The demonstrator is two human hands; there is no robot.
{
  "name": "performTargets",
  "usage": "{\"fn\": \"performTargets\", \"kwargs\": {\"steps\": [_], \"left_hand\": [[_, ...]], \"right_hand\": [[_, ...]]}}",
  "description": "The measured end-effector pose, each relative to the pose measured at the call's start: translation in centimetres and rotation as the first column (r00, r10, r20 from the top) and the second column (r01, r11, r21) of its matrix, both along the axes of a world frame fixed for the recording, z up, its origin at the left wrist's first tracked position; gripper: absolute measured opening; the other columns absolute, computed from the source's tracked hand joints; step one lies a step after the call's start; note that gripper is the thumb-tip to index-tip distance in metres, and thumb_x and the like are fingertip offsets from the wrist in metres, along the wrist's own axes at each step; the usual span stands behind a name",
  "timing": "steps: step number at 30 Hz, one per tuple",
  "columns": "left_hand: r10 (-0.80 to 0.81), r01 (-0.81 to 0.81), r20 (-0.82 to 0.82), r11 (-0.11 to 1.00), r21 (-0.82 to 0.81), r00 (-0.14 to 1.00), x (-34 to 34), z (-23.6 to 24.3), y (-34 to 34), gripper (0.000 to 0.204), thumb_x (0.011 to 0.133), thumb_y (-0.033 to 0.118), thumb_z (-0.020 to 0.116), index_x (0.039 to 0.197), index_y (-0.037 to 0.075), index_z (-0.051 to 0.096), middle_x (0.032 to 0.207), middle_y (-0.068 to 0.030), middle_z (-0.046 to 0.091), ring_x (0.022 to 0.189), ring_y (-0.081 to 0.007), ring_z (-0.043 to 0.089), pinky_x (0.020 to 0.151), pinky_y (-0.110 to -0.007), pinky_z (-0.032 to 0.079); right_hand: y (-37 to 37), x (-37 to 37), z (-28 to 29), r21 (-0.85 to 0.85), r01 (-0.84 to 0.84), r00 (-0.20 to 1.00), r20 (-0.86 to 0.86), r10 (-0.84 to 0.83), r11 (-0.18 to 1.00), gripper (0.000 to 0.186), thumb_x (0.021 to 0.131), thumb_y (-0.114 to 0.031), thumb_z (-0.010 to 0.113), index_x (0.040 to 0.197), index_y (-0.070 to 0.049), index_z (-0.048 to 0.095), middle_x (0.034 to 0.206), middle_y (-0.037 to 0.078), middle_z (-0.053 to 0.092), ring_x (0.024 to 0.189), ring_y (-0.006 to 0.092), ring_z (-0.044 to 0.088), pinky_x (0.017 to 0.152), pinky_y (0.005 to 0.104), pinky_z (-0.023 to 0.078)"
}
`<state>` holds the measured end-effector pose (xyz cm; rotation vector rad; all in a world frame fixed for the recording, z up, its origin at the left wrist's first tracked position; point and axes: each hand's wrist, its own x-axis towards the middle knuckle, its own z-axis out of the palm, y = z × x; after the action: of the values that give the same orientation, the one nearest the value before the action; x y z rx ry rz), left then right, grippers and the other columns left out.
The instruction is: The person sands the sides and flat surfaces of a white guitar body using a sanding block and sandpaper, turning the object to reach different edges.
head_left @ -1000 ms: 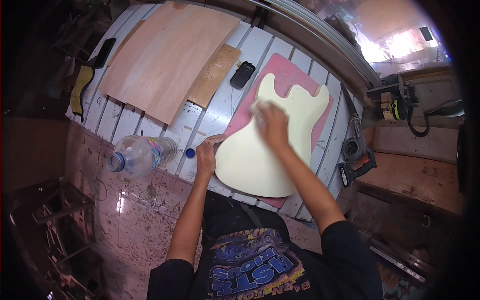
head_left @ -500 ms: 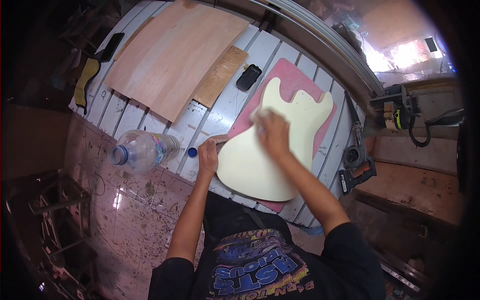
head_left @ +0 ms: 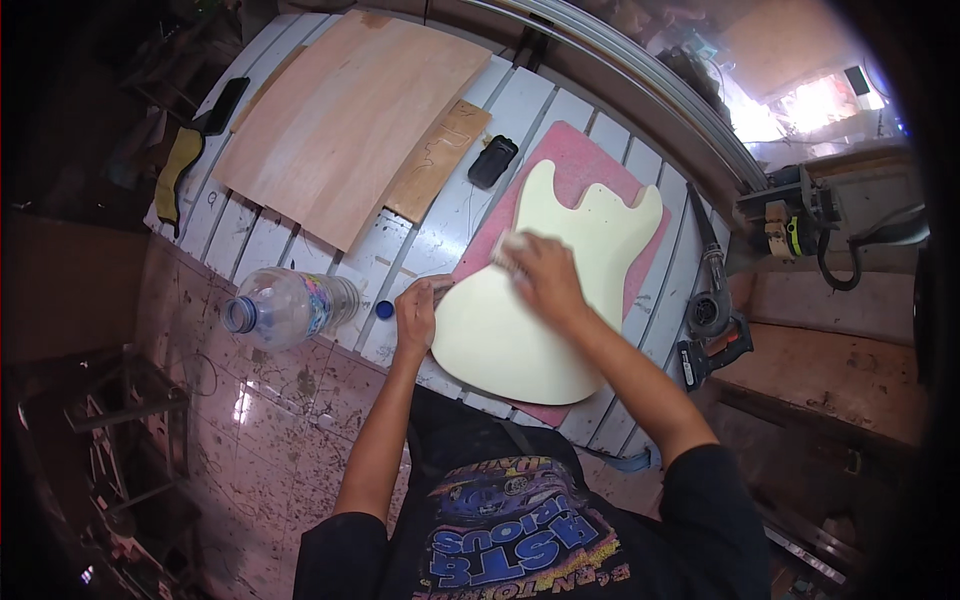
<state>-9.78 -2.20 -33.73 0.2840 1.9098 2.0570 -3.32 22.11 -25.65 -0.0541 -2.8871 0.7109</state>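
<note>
A cream-coloured electric guitar body [head_left: 520,345] lies flat on a pink mat [head_left: 562,148]. My left hand [head_left: 415,315] grips its rounded edge on the left side, fingers and thumb closed against it. Over the upper middle of the body, near its left waist, my right hand [head_left: 548,278] presses down with bent fingers. Something small and pale shows under those fingertips, but blur hides what it is. Just left of my left hand sits a blue bottle cap [head_left: 385,310], with a large clear plastic bottle [head_left: 285,310] lying on its side beyond it.
The white slatted table [head_left: 560,110] also carries a thin wooden panel [head_left: 350,120], a smaller wooden board [head_left: 437,165] and a small black case [head_left: 492,162]. A yellow-and-black strip [head_left: 180,175] hangs at the left edge. On the right lies a cordless blower [head_left: 710,318].
My right hand has shifted slightly down and left across the guitar body. My left hand keeps its place at the edge. The whole view has tilted slightly.
</note>
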Motion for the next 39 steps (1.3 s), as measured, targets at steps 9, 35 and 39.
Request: {"fn": "performTargets", "kwargs": {"steps": [9,35,39], "left_hand": [[-0.041,-0.023,-0.187,0.943,-0.331,0.981,-0.3,2.3,0.3,0.022,0.102,0.014,0.063,0.105,-0.005,0.075,0.101,-0.0183,0.077,0.09,-0.0264,0.075,0.084,-0.036,0.057],[-0.713,-0.105,-0.481,0.504,-0.857,0.51,1.5,4.6,16.3,0.083,0.103,0.048,0.052,0.161,-0.006,0.029,0.169,-0.0261,0.028,0.159,-0.0396,0.024,0.128,-0.057,0.02],[-0.884,0.114,-0.37,0.415,-0.903,0.287,11.5,5.1,13.6,0.087,0.103,0.058,0.047,0.162,-0.004,0.031,0.171,-0.0237,0.027,0.161,-0.0371,0.02,0.128,-0.06,0.016]], "right_hand": [[-2.5,1.0,0.3,-0.019,0.015,0.998,-0.055,-0.016,1.0,0.041,0.085,-0.011,0.073,0.125,-0.017,0.069,0.133,0.015,0.061,0.117,0.0359,0.06,0.099,0.0517,0.047],[2.1,29.3,-5.4,-0.317,0.86,0.407,-0.047,-0.912,0.4,0.052,0.087,-0.003,0.078,0.137,-0.002,0.062,0.133,0.02,0.065,0.126,0.0386,0.06,0.11,0.0473,0.045],[0.5,31.3,-8.0,0.051,0.907,0.42,-0.144,-0.896,0.417,0.05,0.09,-0.016,0.076,0.138,-0.009,0.063,0.134,0.018,0.061,0.125,0.0418,0.056,0.106,0.0532,0.043]]}}
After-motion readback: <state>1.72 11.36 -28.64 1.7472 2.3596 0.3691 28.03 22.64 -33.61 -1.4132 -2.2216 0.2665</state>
